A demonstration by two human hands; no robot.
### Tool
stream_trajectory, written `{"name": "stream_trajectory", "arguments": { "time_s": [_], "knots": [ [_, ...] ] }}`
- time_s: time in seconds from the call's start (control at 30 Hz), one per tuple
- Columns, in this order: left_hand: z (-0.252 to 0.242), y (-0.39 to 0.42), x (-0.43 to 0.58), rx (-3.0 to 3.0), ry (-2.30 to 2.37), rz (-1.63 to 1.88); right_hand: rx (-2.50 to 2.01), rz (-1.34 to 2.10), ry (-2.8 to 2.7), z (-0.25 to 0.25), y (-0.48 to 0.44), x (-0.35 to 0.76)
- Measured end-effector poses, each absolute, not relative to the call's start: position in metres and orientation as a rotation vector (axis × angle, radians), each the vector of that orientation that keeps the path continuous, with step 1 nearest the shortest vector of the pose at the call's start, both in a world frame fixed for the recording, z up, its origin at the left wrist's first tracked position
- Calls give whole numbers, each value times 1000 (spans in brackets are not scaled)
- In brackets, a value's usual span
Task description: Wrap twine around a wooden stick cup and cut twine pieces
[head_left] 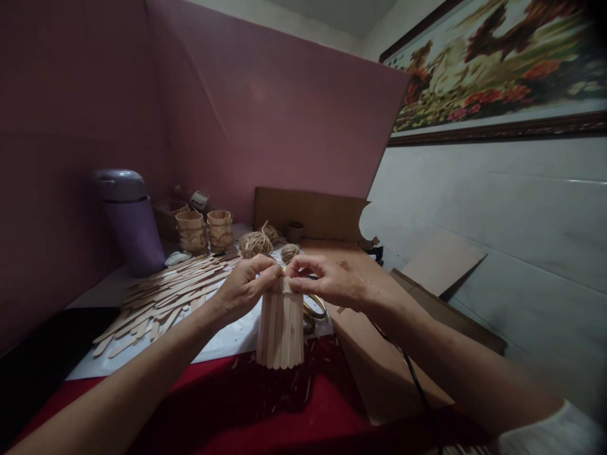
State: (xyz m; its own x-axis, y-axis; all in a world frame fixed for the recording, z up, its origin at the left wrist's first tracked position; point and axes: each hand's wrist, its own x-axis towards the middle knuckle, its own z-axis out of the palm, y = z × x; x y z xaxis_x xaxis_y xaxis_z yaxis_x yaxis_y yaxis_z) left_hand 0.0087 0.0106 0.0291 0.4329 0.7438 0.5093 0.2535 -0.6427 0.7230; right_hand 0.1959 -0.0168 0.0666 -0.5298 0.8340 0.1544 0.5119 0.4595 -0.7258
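A tapered cup of wooden craft sticks (281,328) stands upright in front of me, its rounded stick ends at the bottom. At its upper edge, my left hand (251,281) is closed in a pinch. Opposite it, my right hand (327,281) pinches the same edge, thumb and forefinger close to the left fingertips. Between them a small pale band or strand shows at the top of the sticks; its details are too small to tell. Gold-handled scissors (317,308) lie behind the cup, partly hidden by it and the right hand.
Many loose craft sticks (165,300) cover the white sheet (227,341) at left. Behind are two wooden cups (219,230), balls of twine (256,242) and a purple flask (133,230). Cardboard (379,360) lies at right; red cloth (208,404) is in front.
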Motion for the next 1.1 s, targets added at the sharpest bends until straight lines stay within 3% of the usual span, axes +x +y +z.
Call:
{"name": "stream_trajectory", "arguments": {
  "time_s": [0.57,1.1],
  "knots": [
    [34,7,6,2297,788,1194,-1035,815,-2245,64,-13,192],
    [33,21,4,1909,1058,1363,-992,885,-2168,59,-10,192]
  ]
}}
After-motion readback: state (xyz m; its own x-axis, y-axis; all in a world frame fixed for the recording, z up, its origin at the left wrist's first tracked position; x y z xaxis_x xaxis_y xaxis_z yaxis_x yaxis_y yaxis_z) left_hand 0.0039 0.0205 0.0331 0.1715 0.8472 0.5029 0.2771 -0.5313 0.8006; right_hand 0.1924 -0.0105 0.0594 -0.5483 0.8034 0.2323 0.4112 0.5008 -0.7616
